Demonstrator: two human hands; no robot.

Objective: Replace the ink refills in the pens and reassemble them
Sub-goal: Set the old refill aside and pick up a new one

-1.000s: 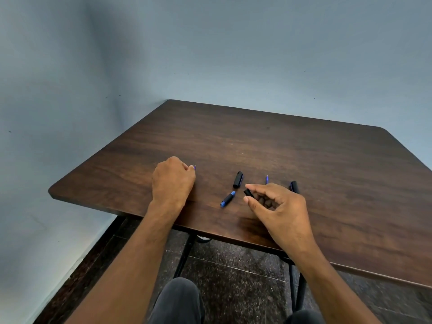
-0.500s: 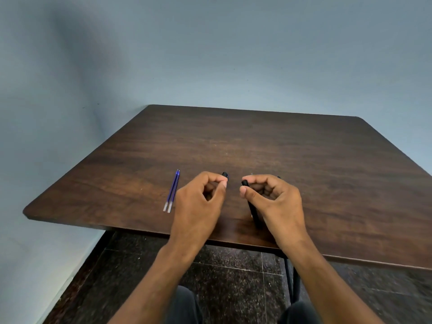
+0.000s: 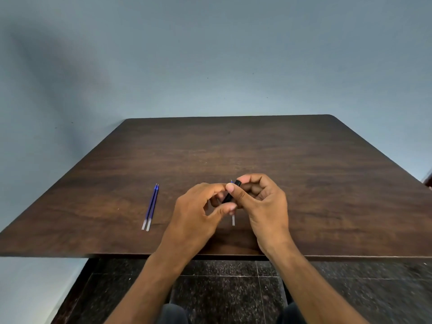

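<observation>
Both hands meet over the counter [image 3: 304, 171] on a pen part.
Right hand [image 3: 261, 204] pinches a black barrel [image 3: 230, 194]; left hand [image 3: 198, 213] pinches its lower end. Two refills [image 3: 150, 206] lie left of the barrel, a third [image 3: 233, 219] beneath it.

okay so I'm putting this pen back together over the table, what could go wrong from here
1. The black pen piece is pinched between the right hand and left hand above the table; it could slip and roll off the near edge.
2. The two blue refills lie loose beside your left hand; a wrist sweep might knock them away.
</observation>
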